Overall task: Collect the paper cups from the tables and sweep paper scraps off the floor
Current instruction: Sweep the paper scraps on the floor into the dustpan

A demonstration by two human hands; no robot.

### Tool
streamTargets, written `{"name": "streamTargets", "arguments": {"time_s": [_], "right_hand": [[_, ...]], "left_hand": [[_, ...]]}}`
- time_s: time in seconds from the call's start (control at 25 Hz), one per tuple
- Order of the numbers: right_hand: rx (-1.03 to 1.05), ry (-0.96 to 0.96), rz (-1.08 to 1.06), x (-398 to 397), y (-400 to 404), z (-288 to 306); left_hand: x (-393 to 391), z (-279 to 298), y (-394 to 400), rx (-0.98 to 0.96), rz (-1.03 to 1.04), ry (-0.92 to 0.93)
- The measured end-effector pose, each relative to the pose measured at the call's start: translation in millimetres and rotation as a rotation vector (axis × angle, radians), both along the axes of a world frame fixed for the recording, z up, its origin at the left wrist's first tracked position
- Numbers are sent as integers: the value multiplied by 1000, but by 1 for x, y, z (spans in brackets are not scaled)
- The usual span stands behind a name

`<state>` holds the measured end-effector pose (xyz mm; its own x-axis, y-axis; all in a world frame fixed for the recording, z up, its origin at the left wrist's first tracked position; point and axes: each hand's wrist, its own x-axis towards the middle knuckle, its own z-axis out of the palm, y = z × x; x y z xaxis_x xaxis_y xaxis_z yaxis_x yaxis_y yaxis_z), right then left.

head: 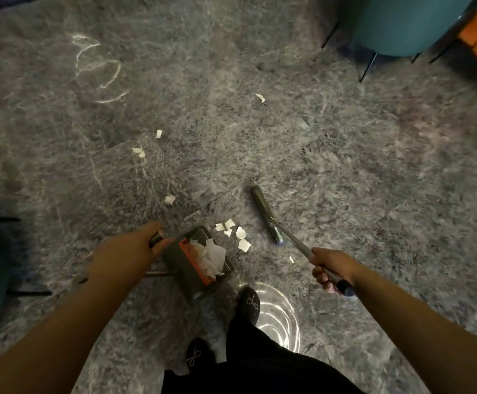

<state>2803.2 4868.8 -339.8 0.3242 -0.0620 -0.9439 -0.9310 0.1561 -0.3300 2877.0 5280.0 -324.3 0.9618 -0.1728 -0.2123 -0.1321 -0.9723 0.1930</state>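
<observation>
— How far along were we with the sweeping?

— Partway, we judged. Our left hand [130, 245] had its grip closed round the dustpan [197, 258] handle, low in the centre of the frame, and the pan already held a wad of white paper.

— And the broom?

— Our right hand [332, 268], at lower right, was clasped round the broom [265, 213] shaft, with the head resting on the carpet [345, 166] just right of centre.

— What was left?

— A cluster of scraps [235, 233] lay between pan and broom, just beside the pan's mouth. More were strewn well apart towards the middle and upper centre. No cups or desk were in view, so we couldn't judge that half.
</observation>
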Motion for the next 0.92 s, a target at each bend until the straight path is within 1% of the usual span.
{"name": "streamTargets", "arguments": {"time_s": [0.08, 0.2, 0.36, 0.52, 0.64, 0.8, 0.92], "right_hand": [[-3, 17, 35, 16, -9, -10], [-20, 35, 113, 36, -12, -27], [1, 98, 239, 51, 7, -42], [81, 118, 250, 42, 42, -44], [132, 142, 291, 32, 63, -41], [250, 192, 290, 16, 91, -29], [258, 177, 274, 3, 109, -16]], "left_hand": [[14, -2, -20, 21, -10, 38], [31, -7, -42, 43, -25, 33], [52, -3, -53, 51, -25, 62], [60, -3, -56, 63, -36, 22], [64, -4, -51, 54, -30, 58], [59, -1, -35, 43, -34, 77], [51, 2, -28, 4, -50, 104]]}}
